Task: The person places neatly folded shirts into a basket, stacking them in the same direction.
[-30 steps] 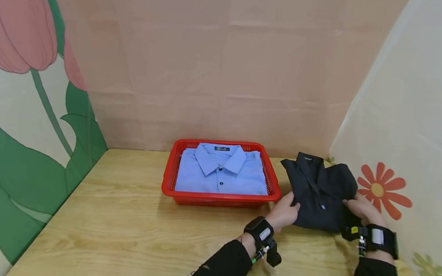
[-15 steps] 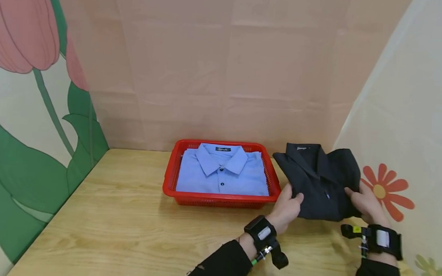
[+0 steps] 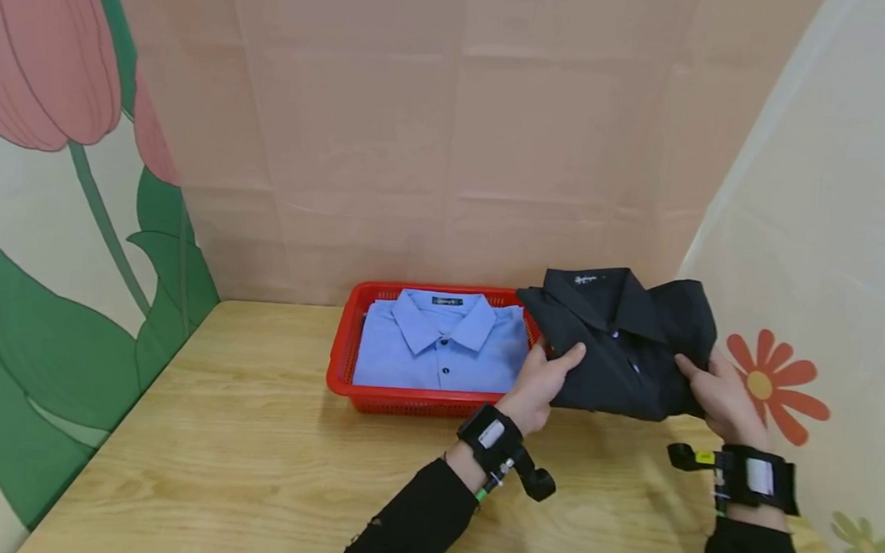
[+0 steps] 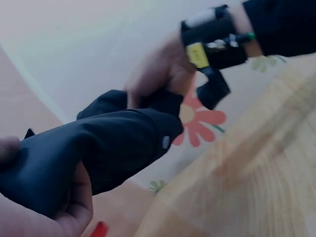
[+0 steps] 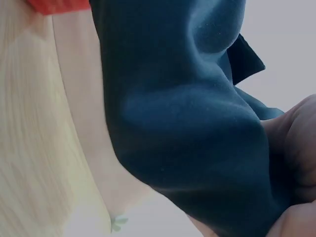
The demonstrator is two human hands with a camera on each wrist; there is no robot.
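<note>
Hands: left hand [image 3: 540, 382] and right hand [image 3: 714, 393] pinched folded black shirt [image 3: 623, 340] edges, kept flat above tabletop [image 3: 254, 434].

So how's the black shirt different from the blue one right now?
The black shirt is held off the table by the left hand and right hand; the blue shirt lies flat in the red basket. The black one is tilted and rumpled, the blue one neat and level. Both are folded, collar up, with buttons showing.
</note>
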